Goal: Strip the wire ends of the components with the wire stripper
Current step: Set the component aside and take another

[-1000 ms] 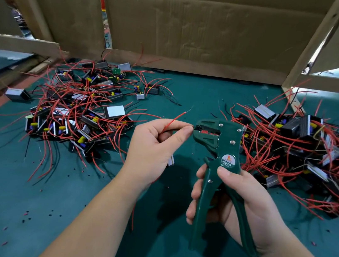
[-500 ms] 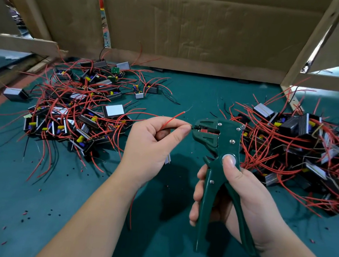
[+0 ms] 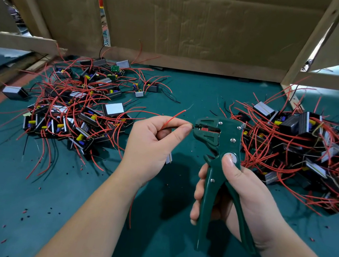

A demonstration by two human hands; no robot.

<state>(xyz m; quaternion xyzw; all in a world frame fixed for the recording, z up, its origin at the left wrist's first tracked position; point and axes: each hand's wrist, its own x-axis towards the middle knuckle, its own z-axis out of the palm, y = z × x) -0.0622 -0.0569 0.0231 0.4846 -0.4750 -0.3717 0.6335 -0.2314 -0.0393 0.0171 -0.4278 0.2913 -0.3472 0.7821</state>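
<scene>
Green wire stripper (image 3: pixel 217 135) stands upright in the right hand (image 3: pixel 239 195). Its fingers (image 3: pixel 199 189) curl round both handles, and the thumb now covers the round label that was showing a second ago. Just left of the stripper's mouth, the left hand (image 3: pixel 151 145) has closed the small gap and pinches a dark wire end (image 3: pixel 192 126) against it. I judge the squeeze is next.
</scene>
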